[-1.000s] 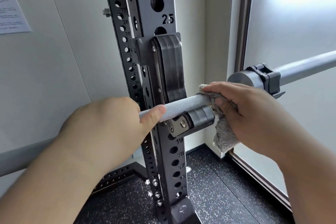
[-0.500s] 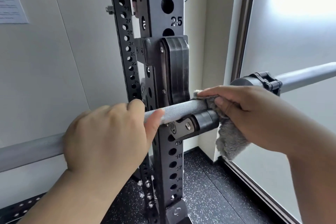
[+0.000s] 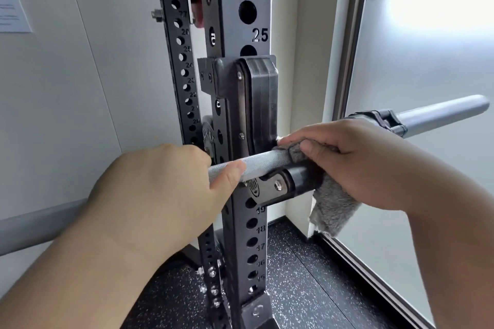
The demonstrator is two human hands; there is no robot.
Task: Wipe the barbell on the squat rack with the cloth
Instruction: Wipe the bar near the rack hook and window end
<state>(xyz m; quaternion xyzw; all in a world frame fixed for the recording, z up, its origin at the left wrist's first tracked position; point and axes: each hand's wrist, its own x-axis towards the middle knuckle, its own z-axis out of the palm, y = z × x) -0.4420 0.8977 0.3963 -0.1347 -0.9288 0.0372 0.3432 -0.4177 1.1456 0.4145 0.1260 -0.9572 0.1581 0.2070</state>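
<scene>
Head view, near to far.

- Left hand (image 3: 160, 189): closest to the camera, forearm entering from the lower left. Fingers curled over the top of the barbell (image 3: 264, 164), thumb laid along the front of the knurled section. Firm grip on the bar, just left of the rack upright (image 3: 248, 235).
- Right hand (image 3: 361, 163): forearm entering from the lower right. Fingers and thumb closed round a grey fluffy cloth (image 3: 334, 211), which is pressed to the bar just right of the hook. A loose end of the cloth hangs below the hand.
- Barbell: lies roughly level across the frame, rising slightly to the right. It rests in the black J-hook (image 3: 256, 93) fixed to the front upright, just above the hole marked 19. The bare knurled stretch shows between the two hands. Left of the left hand the shaft runs out of frame.
- Beyond the right hand: a black collar (image 3: 379, 117) clamped on the bar, then the smooth grey sleeve (image 3: 441, 115) ending near the right edge.
- Upright: dark, with numbered holes; 25 and 26 are readable above the hook, 15 to 19 below. A second perforated upright (image 3: 176, 35) stands just behind it.
- Floor (image 3: 307, 288): black, white-speckled.
- Farthest: pale wall (image 3: 66, 88) with a paper notice (image 3: 10, 8) at upper left, text unreadable; frosted glass panel (image 3: 427, 48) at right, brightly lit.
</scene>
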